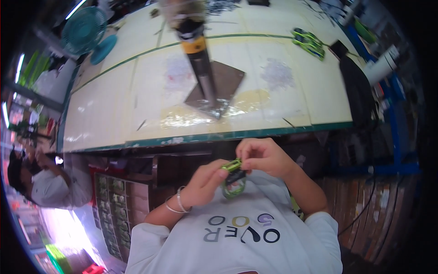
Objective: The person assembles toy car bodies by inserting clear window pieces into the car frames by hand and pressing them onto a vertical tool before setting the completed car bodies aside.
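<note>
Just in front of my shirt, past the table's near edge, I hold a small bright-green and black piece (232, 165) with a green loop hanging below it; its exact kind is hard to make out. My left hand (205, 182), with bracelets at the wrist, pinches it from the left between thumb and fingers. On its other side my right hand (264, 157) is closed, thumb and fingertips pressed together at the piece's upper right edge. Whether a smaller part sits in those right fingertips is hidden.
A blurred powered driver (196, 45) hangs over a brown plate (228, 77) on the pale table (105, 116). Beside it lie clear small bits (277, 74) and green pieces (308, 43). A teal fan (84, 29), a compartmented box (137, 201) and another person (59, 180) are at left.
</note>
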`<act>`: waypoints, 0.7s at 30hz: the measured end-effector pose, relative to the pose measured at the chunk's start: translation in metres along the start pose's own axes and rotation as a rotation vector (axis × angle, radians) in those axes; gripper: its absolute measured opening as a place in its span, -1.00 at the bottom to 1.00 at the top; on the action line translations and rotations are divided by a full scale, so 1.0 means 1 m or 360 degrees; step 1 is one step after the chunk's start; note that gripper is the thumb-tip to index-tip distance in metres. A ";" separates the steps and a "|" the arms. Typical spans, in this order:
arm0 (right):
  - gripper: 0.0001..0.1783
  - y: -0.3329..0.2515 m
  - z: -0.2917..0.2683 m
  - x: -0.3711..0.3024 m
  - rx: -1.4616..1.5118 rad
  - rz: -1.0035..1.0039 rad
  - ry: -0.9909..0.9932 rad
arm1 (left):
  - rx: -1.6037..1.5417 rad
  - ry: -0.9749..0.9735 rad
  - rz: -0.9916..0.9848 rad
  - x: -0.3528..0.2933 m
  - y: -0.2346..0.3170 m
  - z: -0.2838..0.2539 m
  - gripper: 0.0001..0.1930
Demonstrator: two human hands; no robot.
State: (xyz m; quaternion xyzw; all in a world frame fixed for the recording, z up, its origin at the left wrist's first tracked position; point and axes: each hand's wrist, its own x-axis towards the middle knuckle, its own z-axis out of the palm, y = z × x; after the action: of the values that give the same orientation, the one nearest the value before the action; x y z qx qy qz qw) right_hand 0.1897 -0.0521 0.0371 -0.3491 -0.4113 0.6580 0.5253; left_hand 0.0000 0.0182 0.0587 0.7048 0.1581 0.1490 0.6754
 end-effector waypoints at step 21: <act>-0.84 0.027 0.008 -0.013 0.0496 0.0540 0.0246 | -0.1054 -0.0804 -0.0489 0.001 -0.040 -0.023 -0.75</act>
State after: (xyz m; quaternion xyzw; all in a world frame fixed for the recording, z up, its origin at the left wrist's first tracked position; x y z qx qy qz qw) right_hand 0.1744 -0.0692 0.0160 -0.3771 -0.1988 0.7638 0.4846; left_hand -0.0098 0.0405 0.0193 0.4329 0.0349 -0.0874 0.8965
